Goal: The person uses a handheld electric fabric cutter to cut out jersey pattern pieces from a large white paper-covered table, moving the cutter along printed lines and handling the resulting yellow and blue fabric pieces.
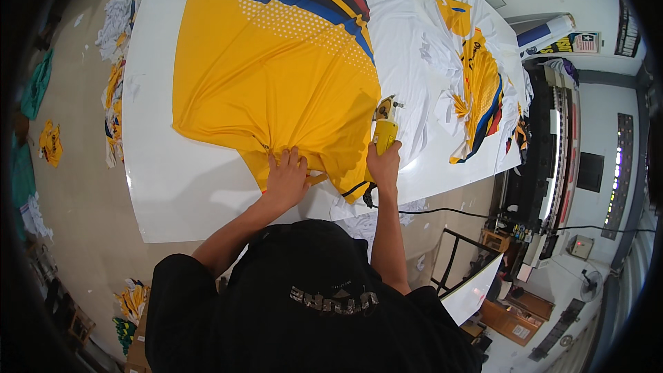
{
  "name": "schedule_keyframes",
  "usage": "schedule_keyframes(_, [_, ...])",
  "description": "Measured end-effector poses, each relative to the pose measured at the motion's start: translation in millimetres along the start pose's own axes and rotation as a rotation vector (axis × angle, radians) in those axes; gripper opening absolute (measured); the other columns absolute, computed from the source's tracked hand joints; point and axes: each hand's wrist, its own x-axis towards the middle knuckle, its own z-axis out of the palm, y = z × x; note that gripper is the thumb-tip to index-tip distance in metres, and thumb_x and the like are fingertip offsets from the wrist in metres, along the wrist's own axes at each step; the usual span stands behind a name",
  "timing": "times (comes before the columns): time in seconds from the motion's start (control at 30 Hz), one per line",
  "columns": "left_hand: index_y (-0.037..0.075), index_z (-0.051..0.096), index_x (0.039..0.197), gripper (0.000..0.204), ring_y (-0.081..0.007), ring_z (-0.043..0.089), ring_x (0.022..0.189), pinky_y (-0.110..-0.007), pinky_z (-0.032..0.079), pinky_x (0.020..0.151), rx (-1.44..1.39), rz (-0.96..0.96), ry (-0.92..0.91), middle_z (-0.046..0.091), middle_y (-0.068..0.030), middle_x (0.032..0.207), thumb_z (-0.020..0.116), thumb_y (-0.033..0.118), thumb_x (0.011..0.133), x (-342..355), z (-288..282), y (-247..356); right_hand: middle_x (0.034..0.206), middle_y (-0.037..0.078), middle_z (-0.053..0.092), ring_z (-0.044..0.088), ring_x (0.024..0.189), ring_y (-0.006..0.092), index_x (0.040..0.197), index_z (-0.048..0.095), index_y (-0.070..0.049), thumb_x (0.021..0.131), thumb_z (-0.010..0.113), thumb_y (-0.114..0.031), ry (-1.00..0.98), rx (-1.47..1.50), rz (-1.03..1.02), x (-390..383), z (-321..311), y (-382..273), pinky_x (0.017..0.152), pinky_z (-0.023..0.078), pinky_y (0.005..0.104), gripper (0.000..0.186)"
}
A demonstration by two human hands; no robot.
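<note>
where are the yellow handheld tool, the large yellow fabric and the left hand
Yellow handheld tool [386, 132], head view: on its yellow body
Large yellow fabric [277, 86], head view: on its plain yellow middle
Left hand [286, 177], head view: on its back

You are in a garment workshop: your right hand [385, 166] holds a yellow handheld corded cutter [385, 137], printed yellow fabric [276, 90] lies under your left hand [287, 181] on a broad glossy white table [176, 197], and white cloth scraps [119, 24] heap on the floor well left of that hand.
</note>
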Motion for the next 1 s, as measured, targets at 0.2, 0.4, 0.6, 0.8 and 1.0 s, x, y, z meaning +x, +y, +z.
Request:
schedule_keyframes(0.2, [0.002, 0.061, 0.139, 0.068, -0.0402, 0.043, 0.146, -0.071, 0.031, 0.117, -0.007, 0.011, 0.024, 0.047, -0.0233, 0.157, 0.080, 0.041, 0.087, -1.5, 2.0, -2.8, 0.103, 0.045, 0.067, 0.069, 0.096, 0.0595, 0.119, 0.042, 0.010, 0.093, 0.072, -0.028, 0.006, 0.000, 0.012, 5.7, 2.9, -9.5, 0.083, 0.057, 0.0579, 0.055])
schedule_keyframes(0.4, [0.001, 0.061, 0.139, 0.066, -0.0402, 0.042, 0.147, -0.071, 0.029, 0.118, -0.039, 0.006, 0.022, 0.047, -0.0237, 0.156, 0.077, 0.041, 0.089, -2.5, 2.0, -4.7, 0.106, 0.041, 0.068, 0.068, 0.100, 0.0573, 0.120, 0.042, 0.009, 0.093, 0.071, -0.029, 0.019, -0.013, 0.085, 14.3, 5.3, -26.3, 0.088, 0.056, 0.0587, 0.055])
schedule_keyframes(0.6, [0.001, 0.062, 0.136, 0.062, -0.0401, 0.042, 0.147, -0.073, 0.027, 0.119, -0.076, -0.006, 0.044, 0.047, -0.0233, 0.156, 0.073, 0.042, 0.091, -0.2, 4.5, -4.4, 0.109, 0.042, 0.067, 0.068, 0.101, 0.0575, 0.121, 0.041, 0.010, 0.092, 0.071, -0.032, 0.041, -0.047, 0.111, 23.8, 8.2, -28.5, 0.090, 0.057, 0.0587, 0.059])
schedule_keyframes(0.8, [0.001, 0.064, 0.134, 0.061, -0.0395, 0.046, 0.142, -0.072, 0.030, 0.116, -0.028, 0.003, 0.096, 0.053, -0.0236, 0.148, 0.075, 0.040, 0.088, -5.1, 5.7, -4.2, 0.110, 0.045, 0.066, 0.068, 0.103, 0.0588, 0.121, 0.041, 0.012, 0.091, 0.071, -0.036, 0.048, -0.039, 0.070, 61.8, 3.1, -13.2, 0.092, 0.056, 0.0581, 0.063])
schedule_keyframes(1.0, [0.000, 0.064, 0.133, 0.064, -0.0370, 0.054, 0.125, -0.062, 0.041, 0.100, -0.036, -0.029, 0.270, 0.059, -0.0192, 0.128, 0.078, 0.042, 0.086, 38.6, 13.7, 13.9, 0.112, 0.040, 0.069, 0.069, 0.105, 0.0564, 0.131, 0.041, 0.007, 0.092, 0.070, -0.039, -0.041, -0.106, 0.015, 67.5, -30.9, 33.2, 0.090, 0.057, 0.0576, 0.067])
